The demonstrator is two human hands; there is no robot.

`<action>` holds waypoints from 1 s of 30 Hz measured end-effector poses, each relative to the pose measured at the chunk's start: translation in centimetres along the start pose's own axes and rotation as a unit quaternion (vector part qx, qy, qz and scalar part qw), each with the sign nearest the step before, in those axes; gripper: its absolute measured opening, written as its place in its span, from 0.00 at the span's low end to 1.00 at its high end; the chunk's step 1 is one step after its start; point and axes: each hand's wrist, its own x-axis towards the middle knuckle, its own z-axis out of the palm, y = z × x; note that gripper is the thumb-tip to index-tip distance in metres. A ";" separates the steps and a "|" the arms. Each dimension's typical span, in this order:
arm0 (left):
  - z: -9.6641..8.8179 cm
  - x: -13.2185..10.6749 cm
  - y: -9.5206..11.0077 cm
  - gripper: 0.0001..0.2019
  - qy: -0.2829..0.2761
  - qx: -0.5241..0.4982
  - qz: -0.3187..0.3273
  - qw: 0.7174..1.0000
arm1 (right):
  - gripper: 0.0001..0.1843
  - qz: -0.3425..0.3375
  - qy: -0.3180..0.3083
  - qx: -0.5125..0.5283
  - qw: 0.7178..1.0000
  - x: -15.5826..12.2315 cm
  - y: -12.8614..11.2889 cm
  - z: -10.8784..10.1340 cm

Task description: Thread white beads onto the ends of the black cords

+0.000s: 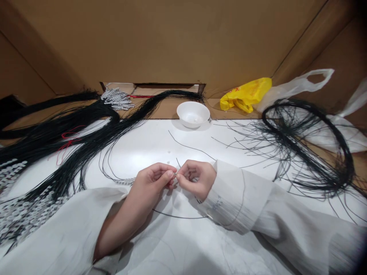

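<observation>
My left hand point(153, 179) and my right hand point(196, 177) meet fingertip to fingertip over the white table point(149, 145). Between the pinched fingers sits a tiny pale bead point(175, 174) on a thin black cord point(189, 147) that runs away toward the bowl. My left hand pinches the bead; my right hand pinches the cord end. The same cord loops under my wrists, and a short run of strung clear beads point(126, 181) lies just left of my left hand. Both forearms rest on the table in white sleeves.
A white bowl point(193, 114) stands at the table's far edge. A thick bundle of black cords point(71, 141) lies on the left, with beaded strands point(17, 206) near it. A coil of black cords point(309, 149), a yellow bag point(246, 93) and white bags sit right. Cardboard walls surround.
</observation>
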 end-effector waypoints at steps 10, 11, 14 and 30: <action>0.0 0.0 0.0 0.08 0.008 0.067 0.025 0.997 | 0.03 0.009 -0.003 0.006 1.000 0.1 0.1 0.1; 0.0 0.0 0.0 0.08 0.012 0.081 0.030 0.996 | 0.03 0.009 -0.002 0.007 1.000 0.0 0.1 0.1; 0.2 -0.2 0.2 0.08 0.020 0.114 0.045 0.992 | 0.04 0.005 0.004 -0.001 1.000 -0.1 0.0 0.2; 0.2 -0.1 0.3 0.08 0.064 0.221 0.167 0.959 | 0.04 0.029 0.027 0.025 0.999 0.3 -0.1 0.6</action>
